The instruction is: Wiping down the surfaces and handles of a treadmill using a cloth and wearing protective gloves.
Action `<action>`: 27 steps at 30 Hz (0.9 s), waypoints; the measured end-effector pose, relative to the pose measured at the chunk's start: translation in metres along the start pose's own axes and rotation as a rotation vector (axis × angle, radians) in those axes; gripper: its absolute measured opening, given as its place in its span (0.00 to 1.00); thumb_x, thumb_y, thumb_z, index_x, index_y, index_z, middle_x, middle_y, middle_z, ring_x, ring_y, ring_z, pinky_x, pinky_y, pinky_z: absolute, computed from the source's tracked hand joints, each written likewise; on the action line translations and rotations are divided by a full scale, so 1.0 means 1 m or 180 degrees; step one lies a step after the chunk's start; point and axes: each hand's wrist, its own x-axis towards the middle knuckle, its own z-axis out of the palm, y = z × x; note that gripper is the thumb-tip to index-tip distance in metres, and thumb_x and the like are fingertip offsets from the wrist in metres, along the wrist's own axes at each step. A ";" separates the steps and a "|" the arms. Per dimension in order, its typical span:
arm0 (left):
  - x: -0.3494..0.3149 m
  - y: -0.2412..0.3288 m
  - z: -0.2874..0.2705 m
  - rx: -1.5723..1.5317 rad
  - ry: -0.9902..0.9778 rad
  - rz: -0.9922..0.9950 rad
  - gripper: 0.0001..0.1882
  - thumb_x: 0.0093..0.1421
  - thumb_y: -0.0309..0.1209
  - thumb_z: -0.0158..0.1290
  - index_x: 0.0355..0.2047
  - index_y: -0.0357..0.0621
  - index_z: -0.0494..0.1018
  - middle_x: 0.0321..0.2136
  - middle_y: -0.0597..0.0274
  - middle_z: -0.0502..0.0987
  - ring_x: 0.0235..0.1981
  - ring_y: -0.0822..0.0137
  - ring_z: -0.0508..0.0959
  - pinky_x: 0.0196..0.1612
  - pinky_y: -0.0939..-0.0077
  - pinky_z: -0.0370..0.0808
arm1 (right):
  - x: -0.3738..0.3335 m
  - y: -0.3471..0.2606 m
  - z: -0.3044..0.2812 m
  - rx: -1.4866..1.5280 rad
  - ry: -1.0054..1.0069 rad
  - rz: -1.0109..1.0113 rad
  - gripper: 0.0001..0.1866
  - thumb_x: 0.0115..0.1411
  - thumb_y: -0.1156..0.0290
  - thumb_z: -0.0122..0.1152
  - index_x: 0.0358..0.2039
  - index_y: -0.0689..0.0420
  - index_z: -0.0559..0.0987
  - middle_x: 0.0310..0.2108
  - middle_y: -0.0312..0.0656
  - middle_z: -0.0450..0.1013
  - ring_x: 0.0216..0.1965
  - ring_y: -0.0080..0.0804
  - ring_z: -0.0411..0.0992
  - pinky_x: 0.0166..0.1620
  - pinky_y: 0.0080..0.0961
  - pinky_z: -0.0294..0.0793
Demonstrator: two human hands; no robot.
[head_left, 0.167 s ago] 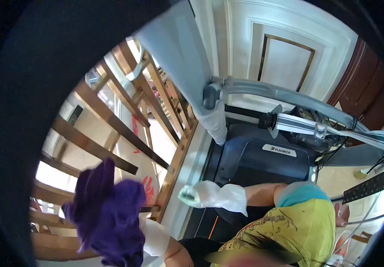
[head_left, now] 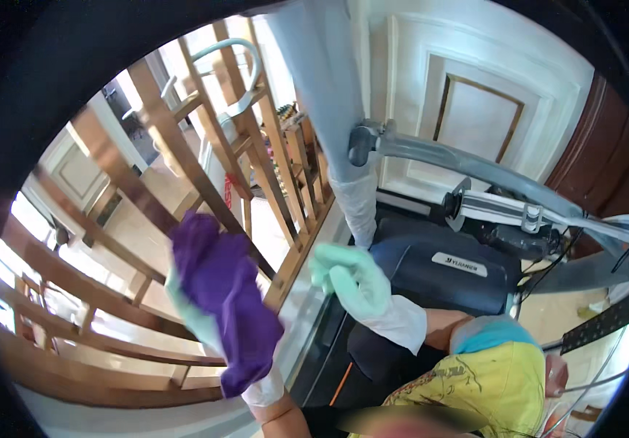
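My left hand (head_left: 189,310), in a pale green glove with a white cuff, holds a crumpled purple cloth (head_left: 227,299). The cloth covers most of the hand, and only a green edge of the glove shows. Just beyond are the slats of a wooden railing (head_left: 205,182); whether the cloth touches them I cannot tell. My right hand (head_left: 354,281), gloved the same way, is raised in front of my body. Its fingers curl loosely with the thumb apart, and no object shows in them.
A treadmill with a dark motor cover (head_left: 438,252) stands ahead, with a grey metal arm (head_left: 468,160) above it. A pale post (head_left: 329,109) rises beside the railing. Behind stands a white panelled wall (head_left: 417,80). A white curved pipe (head_left: 245,55) shows near the railing's top.
My left hand and the purple cloth have moved up and to the right. The right hand has lifted and turned, showing its curled fingers. The view has shifted, revealing more railing.
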 end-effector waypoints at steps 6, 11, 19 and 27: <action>-0.008 -0.008 0.035 -0.1944 -0.0929 -0.0976 0.24 0.69 0.35 0.55 0.62 0.42 0.67 0.53 0.56 0.76 0.53 0.65 0.77 0.59 0.72 0.72 | 0.052 -0.031 0.035 -0.0362 -0.0899 -0.0755 0.60 0.54 0.60 0.76 0.75 0.56 0.43 0.72 0.49 0.50 0.71 0.40 0.54 0.70 0.41 0.55; -0.018 -0.022 0.035 -0.1873 -0.2122 -0.0406 0.36 0.74 0.51 0.40 0.70 0.36 0.55 0.68 0.53 0.61 0.68 0.60 0.64 0.70 0.66 0.61 | 0.079 -0.036 0.028 0.0200 0.0269 -0.0729 0.50 0.52 0.68 0.77 0.71 0.52 0.56 0.62 0.42 0.65 0.62 0.33 0.65 0.67 0.35 0.63; -0.024 -0.005 0.045 0.0897 -0.1030 0.2646 0.29 0.68 0.36 0.50 0.65 0.33 0.64 0.61 0.34 0.68 0.63 0.38 0.67 0.66 0.51 0.62 | 0.132 -0.115 0.012 -0.1102 0.1529 -0.2630 0.40 0.54 0.75 0.74 0.65 0.56 0.64 0.58 0.44 0.69 0.55 0.33 0.72 0.60 0.31 0.72; -0.032 -0.008 0.046 0.1285 -0.0888 0.2026 0.24 0.65 0.28 0.54 0.60 0.32 0.69 0.56 0.39 0.74 0.58 0.39 0.71 0.63 0.54 0.66 | 0.255 -0.200 0.064 -0.2840 0.1400 -0.5414 0.30 0.54 0.66 0.68 0.59 0.48 0.76 0.55 0.48 0.73 0.52 0.46 0.72 0.56 0.41 0.70</action>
